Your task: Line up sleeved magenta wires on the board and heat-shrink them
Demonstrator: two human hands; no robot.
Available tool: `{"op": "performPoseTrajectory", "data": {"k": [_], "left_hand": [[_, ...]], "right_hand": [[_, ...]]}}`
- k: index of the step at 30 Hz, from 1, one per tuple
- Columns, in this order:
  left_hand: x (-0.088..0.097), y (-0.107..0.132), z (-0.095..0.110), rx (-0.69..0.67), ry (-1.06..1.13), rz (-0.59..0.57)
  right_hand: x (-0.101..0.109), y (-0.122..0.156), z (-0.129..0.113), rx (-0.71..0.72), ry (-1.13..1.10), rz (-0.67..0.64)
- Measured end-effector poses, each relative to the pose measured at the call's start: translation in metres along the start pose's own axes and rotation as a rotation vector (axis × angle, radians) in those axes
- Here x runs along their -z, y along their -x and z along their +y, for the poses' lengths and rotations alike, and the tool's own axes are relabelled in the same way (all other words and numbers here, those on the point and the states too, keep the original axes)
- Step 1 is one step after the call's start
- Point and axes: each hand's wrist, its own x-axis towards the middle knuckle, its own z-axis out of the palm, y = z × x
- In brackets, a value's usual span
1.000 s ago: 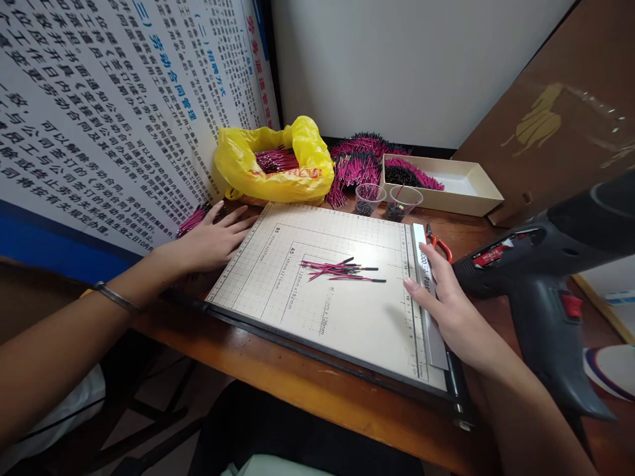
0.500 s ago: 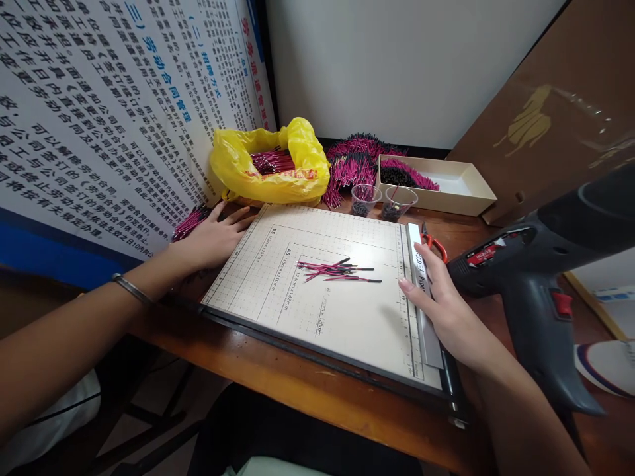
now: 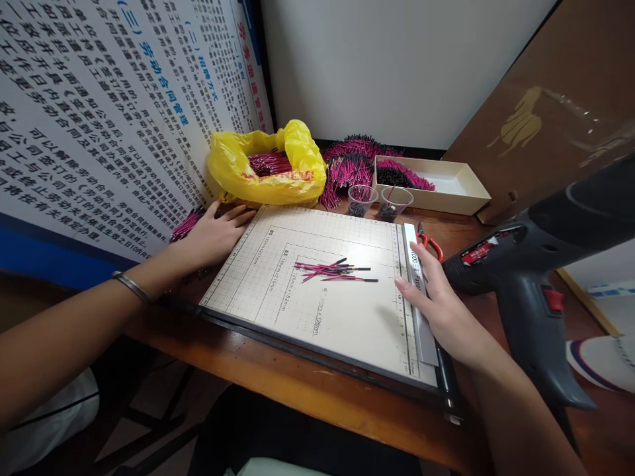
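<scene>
A paper cutter board (image 3: pixel 278 291) with a printed grid lies on the wooden table. A small bunch of pink and black wire pieces (image 3: pixel 332 270) rests near its middle. My left hand (image 3: pixel 215 233) lies flat with fingers spread at the board's left edge, beside more pink wires (image 3: pixel 186 225). My right hand (image 3: pixel 439 301) rests with fingers stretched out over the board's right rail (image 3: pixel 411 254), holding nothing.
A dark heat gun (image 3: pixel 536 277) stands at the right. Red-handled pliers (image 3: pixel 430 242) lie behind my right hand. At the back are a yellow bag (image 3: pixel 268 165) of wires, a wire pile (image 3: pixel 352 162), two clear cups (image 3: pixel 378 200) and a shallow box (image 3: pixel 446 185). A printed sign (image 3: pixel 99 112) leans at the left.
The view has drifted slightly. Both hands stay in the same places on the board's edges.
</scene>
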Motion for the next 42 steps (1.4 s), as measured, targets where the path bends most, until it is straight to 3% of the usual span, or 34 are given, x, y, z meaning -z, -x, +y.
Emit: {"op": "performPoseTrajectory", "data": {"k": [10, 22, 31, 42], "left_hand": [[-0.004, -0.002, -0.005, -0.027, 0.048, -0.019], [-0.005, 0.017, -0.005, -0.097, 0.024, -0.116], [-0.007, 0.013, 0.005, 0.013, 0.090, -0.029], [-0.006, -0.006, -0.005, 0.210, 0.119, 0.014]], "right_hand": [[0.000, 0.000, 0.002, 0.030, -0.017, -0.002], [0.001, -0.002, -0.002, -0.009, 0.098, 0.001], [0.000, -0.001, 0.000, 0.002, 0.066, 0.003], [0.001, 0.001, -0.003, -0.024, 0.063, 0.003]]}}
